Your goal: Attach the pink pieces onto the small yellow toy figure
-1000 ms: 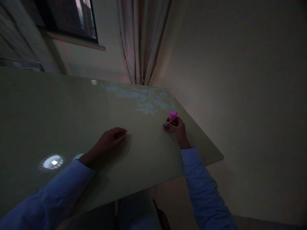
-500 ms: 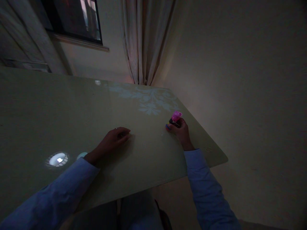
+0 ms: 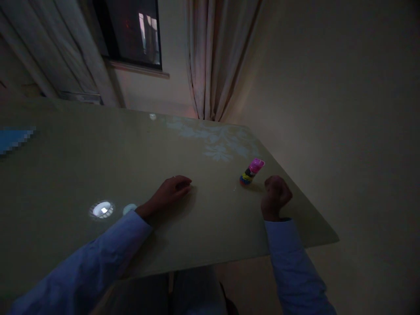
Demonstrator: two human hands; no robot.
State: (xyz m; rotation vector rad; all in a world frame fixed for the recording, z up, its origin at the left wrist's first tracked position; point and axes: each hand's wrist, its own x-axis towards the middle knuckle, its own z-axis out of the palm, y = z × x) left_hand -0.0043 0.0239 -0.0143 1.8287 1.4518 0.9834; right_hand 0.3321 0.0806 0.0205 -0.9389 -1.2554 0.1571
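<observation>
A small stack of coloured rings with a pink top piece (image 3: 251, 171) stands on the glass table (image 3: 82, 166) near its right edge. My right hand (image 3: 274, 195) hovers just to the right of the stack, fingers curled into a loose fist, holding nothing and apart from the toy. Resting palm-down on the table near the middle is my left hand (image 3: 170, 191), its fingers loosely bent with nothing in it. Both arms wear light blue sleeves.
The room is dim. A lamp's reflection (image 3: 101, 209) shines on the tabletop at the left. A curtain (image 3: 216, 57) hangs behind the far corner, beside a dark window (image 3: 134, 30). The table's right edge drops off to bare floor.
My right hand has let go of the ring stack and drawn back toward me, closing into a fist. The stack now stands alone. The view has swung to the left.
</observation>
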